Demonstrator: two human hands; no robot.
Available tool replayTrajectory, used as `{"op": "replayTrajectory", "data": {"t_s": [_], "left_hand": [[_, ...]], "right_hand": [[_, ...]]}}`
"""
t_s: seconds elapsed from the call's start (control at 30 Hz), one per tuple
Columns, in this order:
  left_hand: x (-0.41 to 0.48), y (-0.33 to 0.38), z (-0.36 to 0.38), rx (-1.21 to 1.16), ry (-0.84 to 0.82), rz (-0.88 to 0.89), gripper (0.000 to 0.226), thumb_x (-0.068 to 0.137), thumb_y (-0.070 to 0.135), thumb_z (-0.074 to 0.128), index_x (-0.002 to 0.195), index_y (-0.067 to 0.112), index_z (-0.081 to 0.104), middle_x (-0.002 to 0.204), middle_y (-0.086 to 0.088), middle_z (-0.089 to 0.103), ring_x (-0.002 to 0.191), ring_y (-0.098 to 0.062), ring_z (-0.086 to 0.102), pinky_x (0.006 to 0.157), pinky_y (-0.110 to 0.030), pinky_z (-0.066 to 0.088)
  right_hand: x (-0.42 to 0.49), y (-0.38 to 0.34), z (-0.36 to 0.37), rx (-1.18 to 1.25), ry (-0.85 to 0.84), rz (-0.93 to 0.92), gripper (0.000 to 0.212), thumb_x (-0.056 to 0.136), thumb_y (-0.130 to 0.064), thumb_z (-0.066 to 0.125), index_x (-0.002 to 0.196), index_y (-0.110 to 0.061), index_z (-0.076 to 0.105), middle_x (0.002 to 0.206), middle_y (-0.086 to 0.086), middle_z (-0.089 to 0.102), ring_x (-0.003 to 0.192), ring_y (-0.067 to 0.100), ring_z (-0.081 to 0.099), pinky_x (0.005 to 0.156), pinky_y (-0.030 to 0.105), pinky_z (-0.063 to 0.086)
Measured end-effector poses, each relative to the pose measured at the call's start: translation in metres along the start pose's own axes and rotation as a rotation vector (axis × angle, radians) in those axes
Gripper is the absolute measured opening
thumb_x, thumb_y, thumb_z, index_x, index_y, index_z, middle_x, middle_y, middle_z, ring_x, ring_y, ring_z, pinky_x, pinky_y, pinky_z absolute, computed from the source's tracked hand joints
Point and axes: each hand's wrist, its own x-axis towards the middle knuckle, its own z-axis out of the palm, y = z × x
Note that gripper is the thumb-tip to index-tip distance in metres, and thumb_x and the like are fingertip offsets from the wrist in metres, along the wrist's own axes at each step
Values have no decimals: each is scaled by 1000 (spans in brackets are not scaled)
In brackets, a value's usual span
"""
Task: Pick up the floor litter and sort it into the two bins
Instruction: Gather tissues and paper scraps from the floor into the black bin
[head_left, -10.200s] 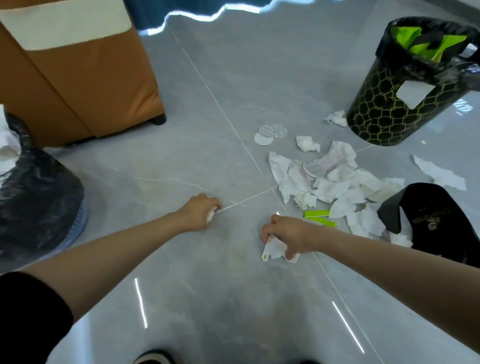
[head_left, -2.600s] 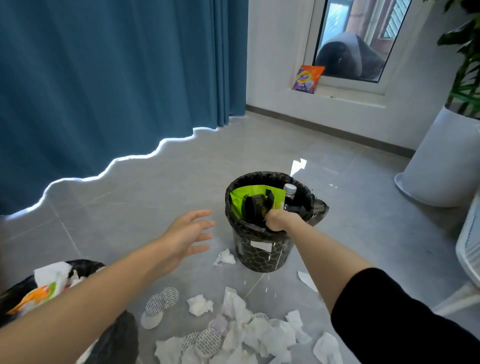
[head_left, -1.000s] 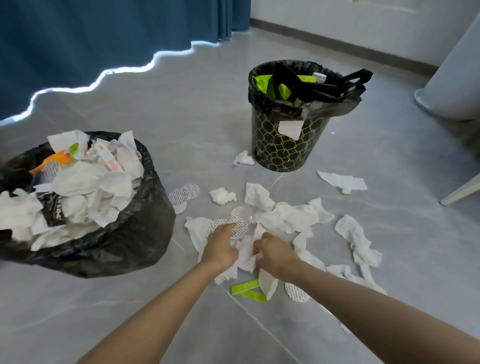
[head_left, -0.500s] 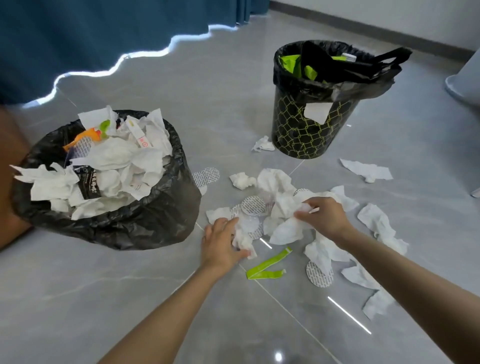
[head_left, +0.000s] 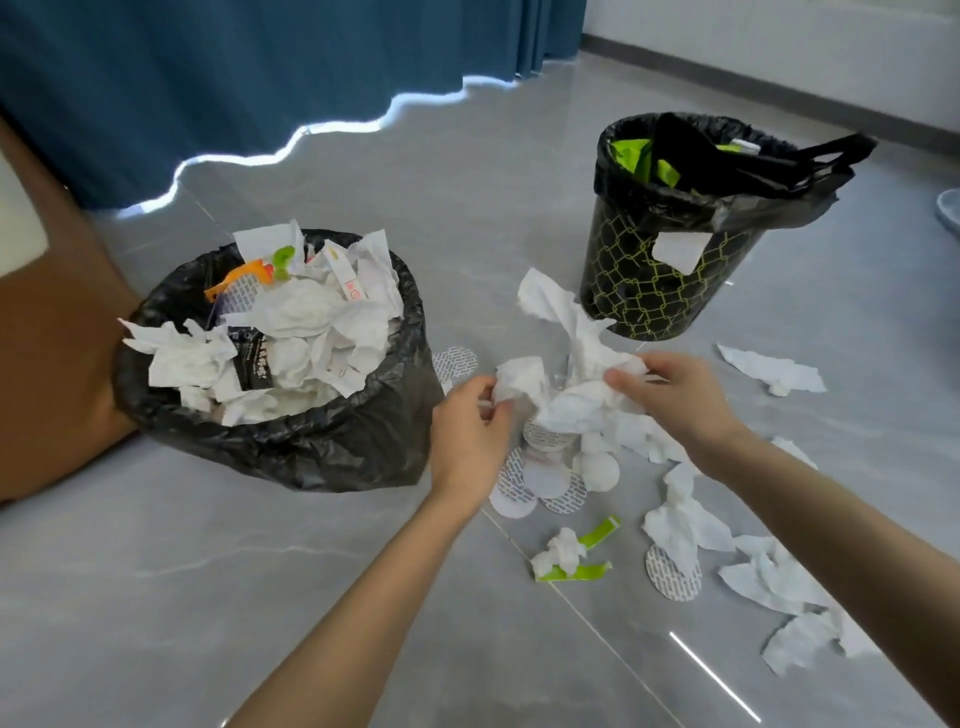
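Note:
My left hand (head_left: 470, 436) pinches a small crumpled white tissue (head_left: 517, 376) above the floor. Beside it my right hand (head_left: 670, 397) grips a bigger bunch of white tissues (head_left: 576, 364), lifted off the pile. Under both hands lie round foil seals (head_left: 545, 475) and more tissue scraps (head_left: 680, 519). A green strip (head_left: 576, 569) with a tissue ball on it lies nearer to me. The wide black-bagged bin (head_left: 291, 441) on the left is heaped with paper. The black and green patterned bin (head_left: 665, 275) stands at the back right with green and black plastic inside.
A brown sofa (head_left: 47, 364) stands at the far left, touching the wide bin. A blue curtain (head_left: 260, 67) hangs behind. Loose tissues (head_left: 769, 371) lie right of the patterned bin and at the right edge (head_left: 800, 642). Grey tiled floor stretches in front of me.
Both hands have risen from the pile with tissues in them. The right hand's bunch has come up off the floor, uncovering round seals beneath. The view has shifted slightly.

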Motion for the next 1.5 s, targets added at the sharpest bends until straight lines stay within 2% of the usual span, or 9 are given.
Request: {"op": "replayTrajectory", "data": {"t_s": [0.33,0.53,0.67,0.73,0.8,0.9,1.17,1.33,1.5], "left_hand": [[27,64,-103,-171,308,106,24,93,21,53,116,19,57,88,15,61,76,1,61,65,-10,47],[35,40,-171,99,492,90,5,94,23,51,91,24,56,76,19,54,69,5,52,59,-8,37],[36,9,-195,390,504,83,17,90,12,49,73,14,46,71,3,48,69,-17,47,56,-24,29],[34,4,-199,406,493,25,15,90,5,44,100,8,54,93,-7,54,89,-25,50,67,-28,35],[31,10,-199,320,485,-23,56,89,1,41,143,10,28,125,-9,49,114,-24,44,87,-31,40],[33,20,-198,272,503,64,69,90,1,36,150,19,7,154,-2,22,141,-17,19,114,-28,18],[51,5,-176,523,-31,1,55,98,48,21,147,43,-4,158,-2,-10,144,-30,-17,118,-44,-3],[58,-16,-162,676,-125,-27,50,99,46,17,146,45,0,158,-2,-10,143,-37,-12,116,-50,-1],[72,-37,-156,783,-328,-144,49,102,38,17,147,44,-2,157,-3,-16,141,-43,-16,114,-56,4]], "right_hand": [[13,-120,51,240,-59,-257,6,85,-18,68,80,-19,71,70,-4,66,64,3,58,62,18,48],[24,-168,129,169,-214,-334,11,82,-17,69,76,-8,71,69,0,63,65,8,54,64,25,45],[22,-172,165,-56,-284,-475,14,81,-16,63,70,-10,66,69,6,63,60,4,46,60,23,38],[19,-170,170,-132,-269,-532,9,83,-17,62,87,-20,69,79,-7,62,63,0,49,60,17,39],[14,-168,168,-136,-267,-543,31,84,-18,63,113,-30,62,93,-12,60,75,-2,52,65,9,39],[11,-161,162,-78,-260,-551,42,84,-15,63,121,-32,54,98,-10,59,85,3,53,71,8,39],[9,-140,151,-219,-269,-593,34,95,-18,50,129,-23,54,124,-6,57,101,8,53,87,12,36],[7,-129,149,-307,-245,-610,35,95,-15,49,130,-19,54,131,-3,54,107,12,56,83,5,28],[8,-115,151,-378,-289,-595,41,97,-18,46,137,-18,45,135,-2,51,111,16,55,93,18,37]]}}
